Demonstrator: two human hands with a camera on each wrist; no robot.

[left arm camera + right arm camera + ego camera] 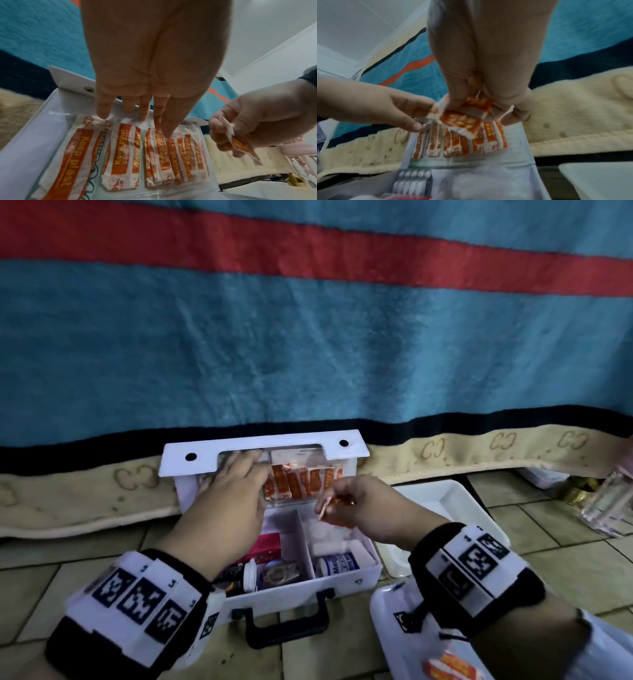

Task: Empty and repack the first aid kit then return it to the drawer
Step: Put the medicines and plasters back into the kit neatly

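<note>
The white first aid kit (342,580) lies open on the tiled floor, its lid (260,448) leaning back against the bed. A clear pocket in the lid holds several orange-and-white plasters (301,482) (120,148) (489,136). My left hand (236,477) (137,121) (423,117) reaches to the pocket with straight fingers, fingertips on the plasters' top ends and thumb over the clear film. My right hand (339,501) (226,135) (479,115) hovers just right of the pocket and pinches a few loose plasters (462,121) (243,147). The base holds a white bottle (337,563), a pink box (267,547) and a blister pack (412,181).
A white tray (445,501) sits on the floor right of the kit. A second white tray (387,611) under my right forearm carries more plasters (448,667). A clear container (606,508) stands far right. The blue blanket (308,354) hangs behind the lid.
</note>
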